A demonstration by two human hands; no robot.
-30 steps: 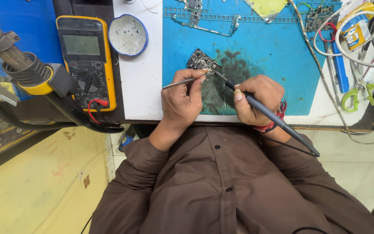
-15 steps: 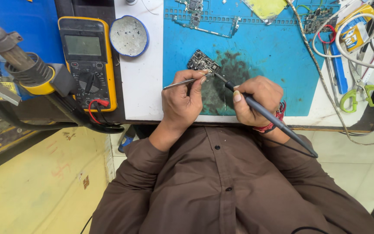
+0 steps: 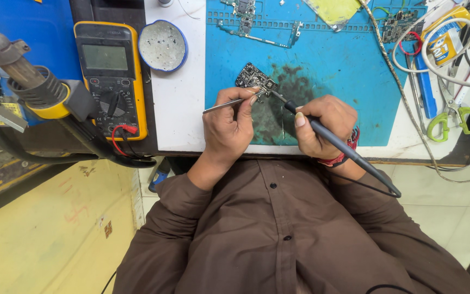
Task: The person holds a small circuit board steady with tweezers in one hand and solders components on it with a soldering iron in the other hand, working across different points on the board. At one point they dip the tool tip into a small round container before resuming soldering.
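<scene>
The left hand pinched a pair of metal tweezers while the right hand gripped a dark soldering iron like a pen, both tips meeting on the small circuit board that lay on the blue mat, just beyond the hands. The board was held down only by the tweezers, so a nudge from the iron could probably have slid it and bridged neighbouring joints. The iron's cord trailed off the near edge and, if snagged, might have jerked the hot tip toward the fingers.

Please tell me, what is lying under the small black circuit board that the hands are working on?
The circuit board lies on a blue work mat, on a dark stained patch. The left hand covers part of that patch, and what lies directly beneath the board cannot be seen.
</scene>
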